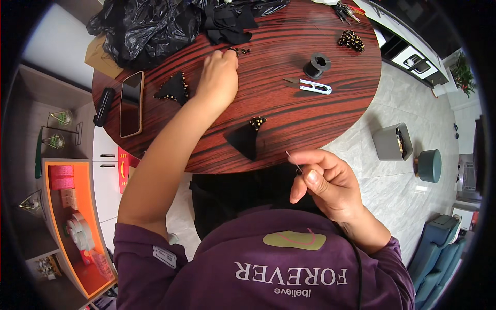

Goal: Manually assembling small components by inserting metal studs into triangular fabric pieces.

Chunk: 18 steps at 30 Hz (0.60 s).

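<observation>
My left hand reaches across the table, its fingers curled down at a small group of dark and gold beads. Its fingertips are partly hidden, so what they pinch cannot be made out. Near the table's front edge my right hand pinches a thin needle between thumb and fingers, its point up. A dark bead-like spot shows at the needle's lower part. Between my hands lies a black triangular fabric piece with gold and black beads at one corner. Another black triangle, edged with beads, lies left of my left wrist.
White thread snips lie by a black thread spool. A beaded bundle and pliers sit at the far right. Black plastic bags fill the far left, above a phone and a black case.
</observation>
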Each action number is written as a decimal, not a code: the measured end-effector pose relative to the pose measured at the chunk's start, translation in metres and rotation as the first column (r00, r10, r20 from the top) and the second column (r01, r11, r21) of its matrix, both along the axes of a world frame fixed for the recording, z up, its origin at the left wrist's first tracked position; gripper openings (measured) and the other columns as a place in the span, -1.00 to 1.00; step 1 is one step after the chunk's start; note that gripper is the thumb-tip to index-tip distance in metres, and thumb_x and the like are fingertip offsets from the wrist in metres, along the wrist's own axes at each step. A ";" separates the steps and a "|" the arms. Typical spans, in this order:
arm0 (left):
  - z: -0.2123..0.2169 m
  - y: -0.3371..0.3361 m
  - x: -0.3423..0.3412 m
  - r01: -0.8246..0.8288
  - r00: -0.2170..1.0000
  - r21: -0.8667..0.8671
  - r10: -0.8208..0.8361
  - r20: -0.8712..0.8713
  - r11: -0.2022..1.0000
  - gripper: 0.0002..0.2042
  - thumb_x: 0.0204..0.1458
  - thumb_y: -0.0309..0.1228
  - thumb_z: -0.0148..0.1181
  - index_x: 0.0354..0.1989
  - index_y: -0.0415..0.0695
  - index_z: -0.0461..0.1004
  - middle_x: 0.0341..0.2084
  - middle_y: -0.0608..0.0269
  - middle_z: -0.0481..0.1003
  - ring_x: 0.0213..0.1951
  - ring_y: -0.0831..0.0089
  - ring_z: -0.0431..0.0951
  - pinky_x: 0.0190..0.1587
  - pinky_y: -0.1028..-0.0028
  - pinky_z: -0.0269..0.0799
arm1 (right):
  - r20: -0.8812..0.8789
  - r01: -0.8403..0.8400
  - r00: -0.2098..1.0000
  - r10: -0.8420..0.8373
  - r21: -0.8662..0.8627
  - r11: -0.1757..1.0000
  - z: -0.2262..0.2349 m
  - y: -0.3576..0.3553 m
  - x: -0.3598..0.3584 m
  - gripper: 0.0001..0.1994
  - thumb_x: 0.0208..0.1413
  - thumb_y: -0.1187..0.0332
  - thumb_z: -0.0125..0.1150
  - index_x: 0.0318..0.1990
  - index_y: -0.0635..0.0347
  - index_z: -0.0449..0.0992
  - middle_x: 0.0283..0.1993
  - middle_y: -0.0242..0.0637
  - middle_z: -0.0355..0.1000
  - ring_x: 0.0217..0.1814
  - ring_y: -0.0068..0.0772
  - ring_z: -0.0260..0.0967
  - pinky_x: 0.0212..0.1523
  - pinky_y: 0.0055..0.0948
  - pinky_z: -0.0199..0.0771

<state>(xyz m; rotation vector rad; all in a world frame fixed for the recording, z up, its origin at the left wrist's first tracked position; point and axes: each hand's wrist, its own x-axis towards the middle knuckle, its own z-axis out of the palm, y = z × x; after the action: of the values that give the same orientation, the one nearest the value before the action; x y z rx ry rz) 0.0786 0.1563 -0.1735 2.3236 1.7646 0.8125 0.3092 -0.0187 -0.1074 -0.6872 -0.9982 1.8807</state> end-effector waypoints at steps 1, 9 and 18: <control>-0.002 0.006 0.001 -0.020 0.998 0.036 0.022 -0.065 0.999 -0.82 -0.11 -0.62 0.11 -0.30 -0.15 0.37 -0.34 0.09 0.43 -0.29 0.13 0.42 -0.17 0.26 0.37 | 0.019 0.000 1.000 0.000 0.002 1.000 0.002 0.000 0.001 -0.88 0.27 0.49 -0.03 -0.10 0.33 0.34 -0.47 -0.24 0.40 -0.45 -0.52 0.37 -0.33 -0.58 0.41; 0.023 -0.062 -0.002 0.158 0.983 0.051 -0.162 0.082 0.986 -0.82 -0.18 -0.50 0.27 -0.38 -0.14 0.42 -0.34 0.18 0.41 -0.30 0.19 0.36 -0.18 0.31 0.33 | -0.132 0.151 0.981 -0.142 0.058 0.987 0.000 0.018 0.017 -0.92 0.30 0.46 -0.15 -0.11 0.24 0.23 -0.53 -0.14 0.40 -0.56 -0.39 0.36 -0.48 -0.57 0.35; 0.023 -0.128 0.006 0.068 0.997 -0.154 -0.062 0.042 0.986 -0.80 -0.14 -0.49 0.32 -0.34 -0.19 0.43 -0.46 0.21 0.42 -0.36 0.29 0.41 -0.25 0.36 0.36 | -0.049 0.359 0.917 -0.395 0.534 0.766 0.038 0.046 0.096 -0.71 0.29 0.30 -0.21 0.07 0.18 0.31 -0.02 0.03 0.38 -0.01 -0.18 0.37 -0.15 -0.37 0.38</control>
<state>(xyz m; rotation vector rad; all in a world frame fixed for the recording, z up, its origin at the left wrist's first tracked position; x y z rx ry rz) 0.0848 0.0286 -0.1507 2.2381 1.6637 0.6780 0.4052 0.0270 -0.0695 -0.5595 -1.2518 1.1514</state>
